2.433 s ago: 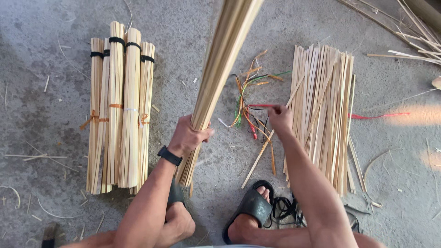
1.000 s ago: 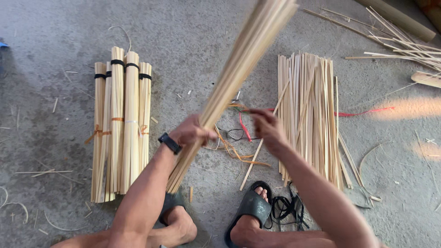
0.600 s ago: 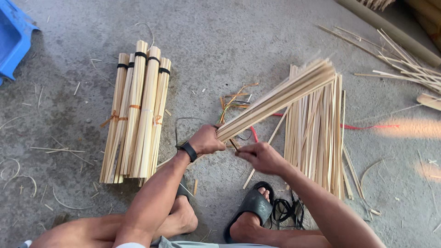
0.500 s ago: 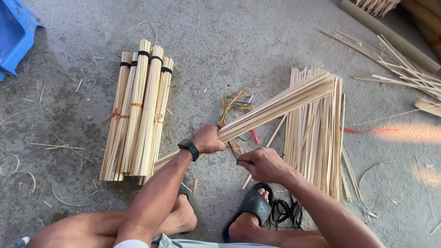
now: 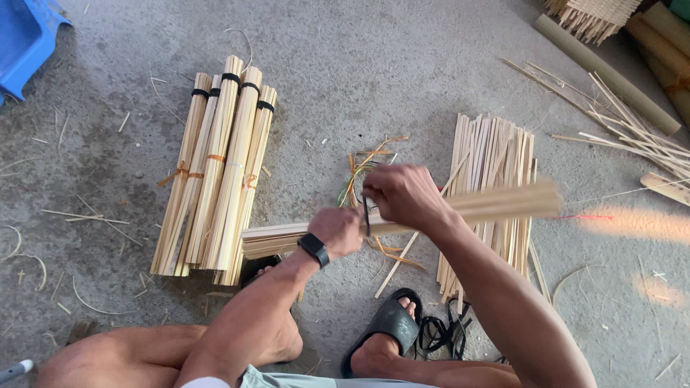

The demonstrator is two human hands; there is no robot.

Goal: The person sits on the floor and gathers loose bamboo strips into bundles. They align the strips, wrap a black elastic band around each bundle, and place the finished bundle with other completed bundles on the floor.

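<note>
Left hand, fingers curled tight round a long bundle of pale split bamboo sticks, gripping it near the middle; black wristwatch on that wrist. Right hand just beside it, slightly higher, fingers pinched on a thin dark band that runs down across the bundle between the two hands. Bundle held roughly level above the floor, its left end over the person's foot, its right end blurred and lying over the loose sticks

Under the right forearm: flat heap of loose pale bamboo sticks spread on the grey concrete floor. Between the hands and the floor, a small tangle of orange, green and red ties

Left of the hands: four tied bundles of the same pale sticks, lying side by side, black bands near their far ends, orange ties round the middle

Near edge: black slip-on sandal on the right foot, a clump of black bands just beside it. Far left corner, blue plastic stool. Far right, scattered long bamboo strips and a thick pale bamboo pole
</note>
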